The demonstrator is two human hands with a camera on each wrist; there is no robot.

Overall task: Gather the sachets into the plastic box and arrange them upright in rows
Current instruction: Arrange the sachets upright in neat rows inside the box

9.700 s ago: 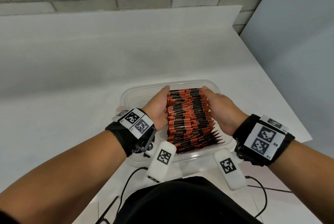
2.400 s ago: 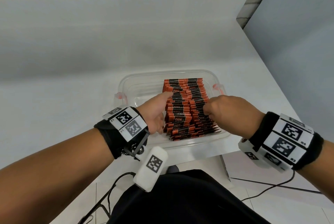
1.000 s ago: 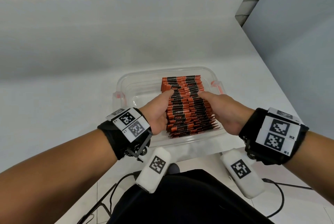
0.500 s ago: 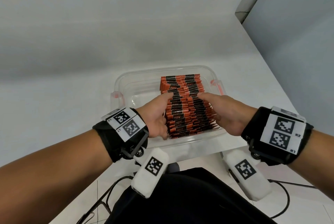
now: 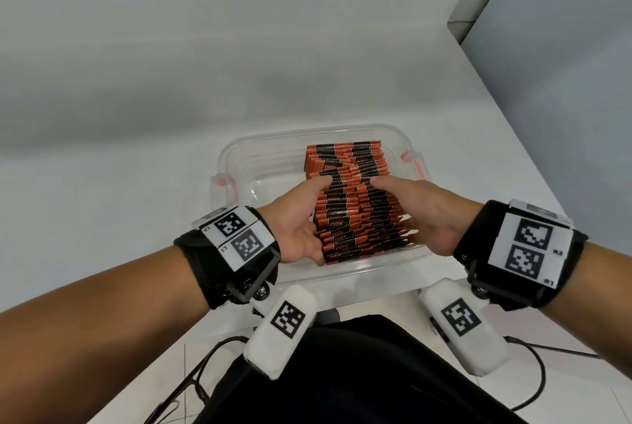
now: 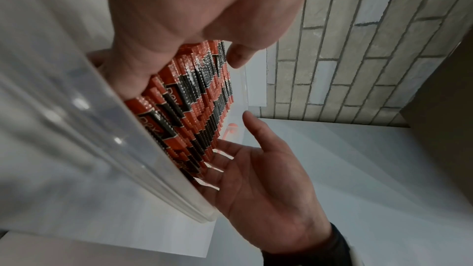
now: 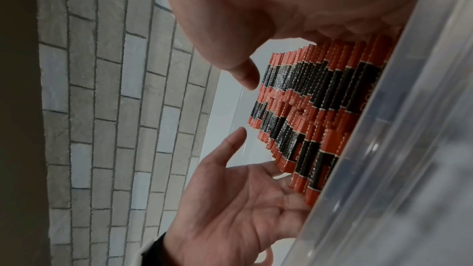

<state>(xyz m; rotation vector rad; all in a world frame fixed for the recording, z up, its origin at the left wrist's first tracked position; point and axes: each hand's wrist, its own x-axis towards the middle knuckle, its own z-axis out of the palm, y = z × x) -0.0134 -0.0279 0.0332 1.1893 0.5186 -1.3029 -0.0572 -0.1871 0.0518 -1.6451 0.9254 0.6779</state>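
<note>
While both hands flank the block of orange-and-black sachets [image 5: 352, 204] inside the clear plastic box [image 5: 239, 163], the gathering part of the task looks finished: no loose sachet shows anywhere on the white table [image 5: 136, 115]. The box sits at the near edge of that table, just in front of the person. The sachets stand on edge in two rows side by side, filling the right half of the box and leaving its left half bare.

The left hand [image 5: 301, 218] presses its palm and straight fingers against the left face of the block, thumb lying along the top edges. The right hand [image 5: 410, 215] mirrors it on the right face, fingers extended and slightly spread, as the left wrist view shows. Neither hand curls round or pinches a sachet; they squeeze the pack flat-handed from both sides.

What is left, by my reading, is tidying. The far sachets stand fairly straight, but those toward the near wall lean and fan out, and several top edges jut unevenly, so the rows are not yet square. Pushing the leaning ones upright and levelling the tops should complete the arrangement; letting go too soon may let the near end slump again.
</note>
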